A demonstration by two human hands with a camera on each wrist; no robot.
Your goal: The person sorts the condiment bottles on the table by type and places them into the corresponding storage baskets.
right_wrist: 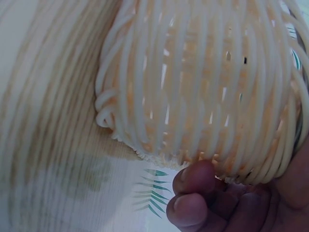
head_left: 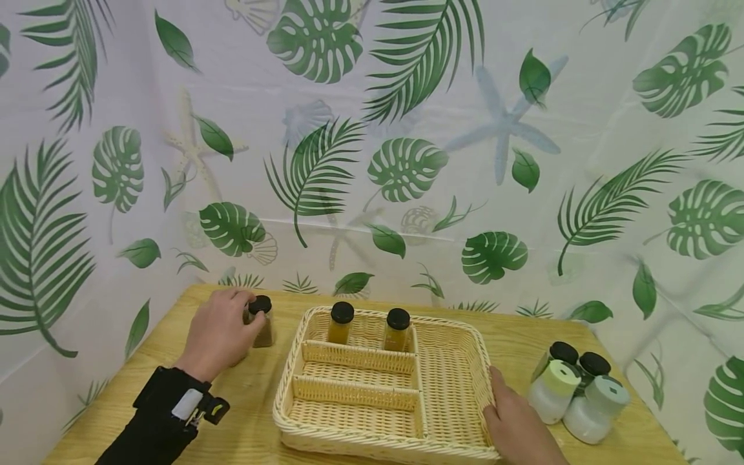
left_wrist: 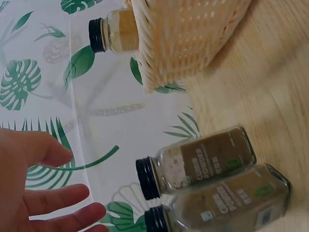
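Note:
My left hand is at two spice jars with black lids and brown powder at the table's left; one jar shows beside the fingers. In the left wrist view, the fingers are spread apart just off the lids of the front jar and its neighbour, which carry cumin powder labels. With my right hand I grip the right side of a wicker basket; fingers curl at its woven wall in the right wrist view. Two black-lidded jars of yellow-orange powder stand in its back compartment.
Right of the basket stand two black-lidded jars behind a white bottle with a yellow lid and another with a pale green lid. A leaf-patterned cloth hangs behind the wooden table.

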